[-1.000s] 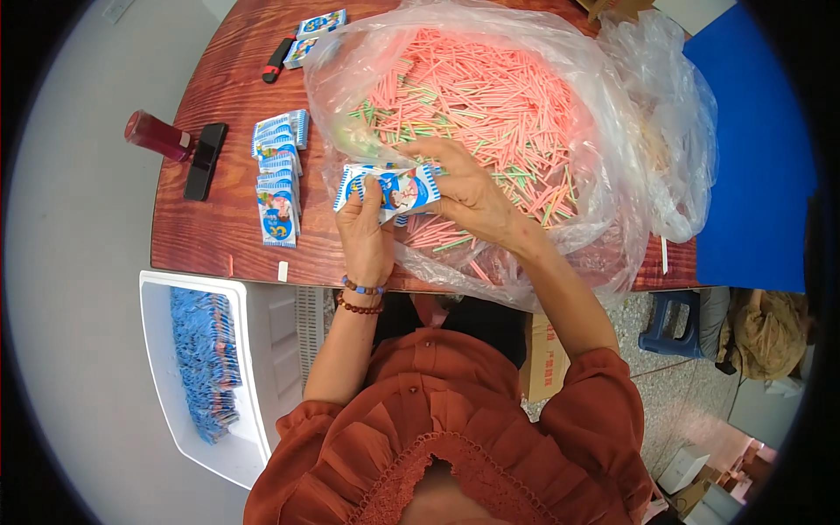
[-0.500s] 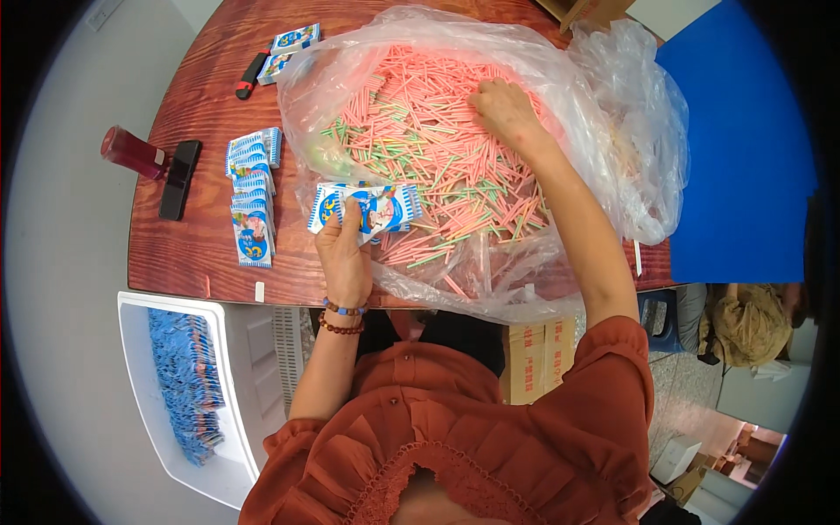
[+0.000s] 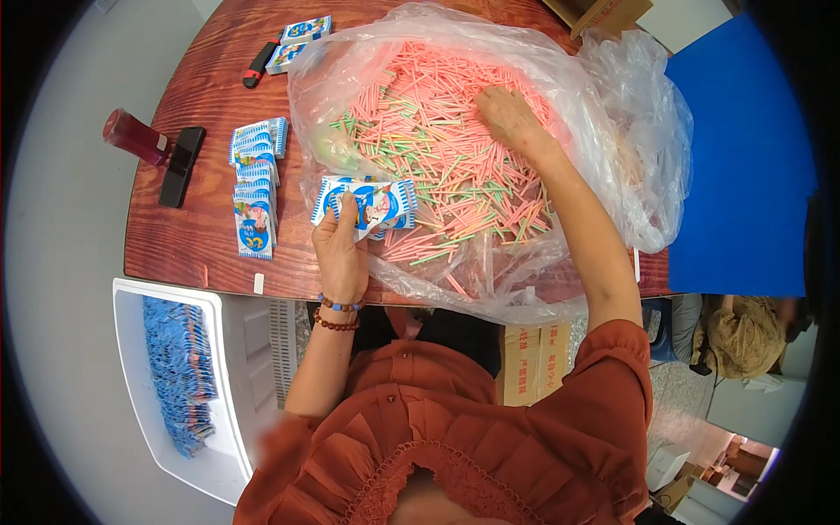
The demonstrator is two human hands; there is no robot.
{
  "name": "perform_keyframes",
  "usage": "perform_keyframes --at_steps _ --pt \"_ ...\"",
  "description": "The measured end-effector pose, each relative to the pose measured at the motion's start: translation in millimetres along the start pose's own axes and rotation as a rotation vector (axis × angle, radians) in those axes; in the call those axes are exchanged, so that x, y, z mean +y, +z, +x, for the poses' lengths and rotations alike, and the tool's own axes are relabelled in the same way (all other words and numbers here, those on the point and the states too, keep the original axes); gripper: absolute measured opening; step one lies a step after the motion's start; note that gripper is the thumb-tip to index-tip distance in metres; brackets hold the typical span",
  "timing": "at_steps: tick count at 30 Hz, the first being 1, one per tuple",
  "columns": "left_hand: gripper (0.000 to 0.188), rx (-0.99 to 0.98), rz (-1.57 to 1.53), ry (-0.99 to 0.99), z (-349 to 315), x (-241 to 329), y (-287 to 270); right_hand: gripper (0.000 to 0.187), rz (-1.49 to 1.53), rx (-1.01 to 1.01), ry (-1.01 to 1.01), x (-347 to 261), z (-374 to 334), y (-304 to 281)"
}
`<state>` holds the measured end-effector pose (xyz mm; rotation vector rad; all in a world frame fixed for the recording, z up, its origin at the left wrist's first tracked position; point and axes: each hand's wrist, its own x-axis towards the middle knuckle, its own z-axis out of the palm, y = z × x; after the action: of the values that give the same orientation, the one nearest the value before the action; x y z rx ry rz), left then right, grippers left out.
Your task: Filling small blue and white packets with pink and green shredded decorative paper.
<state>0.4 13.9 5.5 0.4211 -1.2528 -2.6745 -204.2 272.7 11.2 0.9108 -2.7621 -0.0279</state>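
Note:
My left hand (image 3: 342,249) is closed round several flat blue-and-white packets (image 3: 383,203), thumb on top, at the near left edge of a big clear plastic bag (image 3: 560,80). The bag lies spread open and holds a heap of thin pink and green sticks (image 3: 437,144). Over the far right part of the heap is my right hand (image 3: 511,119), its fingers curled down among the sticks. The fingertips are hidden, so what they grip does not show. Left of the bag, more blue-and-white packets (image 3: 255,223) lie overlapped in a row on the wooden table (image 3: 188,254).
Two packet stacks (image 3: 306,30) and a red-and-black box cutter (image 3: 260,65) lie at the far left. Nearer are a dark phone (image 3: 182,166) and a red bottle (image 3: 135,136). A white foam box (image 3: 214,350) of packets stands below the table; cartons (image 3: 532,363) are by my legs.
The view has shifted slightly. My left hand still holds the packets, which sit at a slightly different tilt. My right hand stays in the heap, fingers curled, with little movement.

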Motion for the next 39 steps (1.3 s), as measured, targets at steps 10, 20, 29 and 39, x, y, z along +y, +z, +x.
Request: perform_keyframes --at_steps 10,20,29,39 --pt "0.021 0.005 -0.027 -0.025 2 -1 4 0.026 0.722 0.093 0.360 17 -5 -13" --pt "0.028 -0.050 -0.168 -0.049 13 -15 9 0.026 2.270 0.544 0.267 -115 -22 -63" --pt "0.024 -0.068 -0.172 -0.015 6 -14 10 0.033 1.998 0.808 0.316 -200 -31 -93" --pt "0.020 0.073 -0.168 0.167 2 -12 24 0.025 1.822 0.796 0.310 -215 -29 -90"
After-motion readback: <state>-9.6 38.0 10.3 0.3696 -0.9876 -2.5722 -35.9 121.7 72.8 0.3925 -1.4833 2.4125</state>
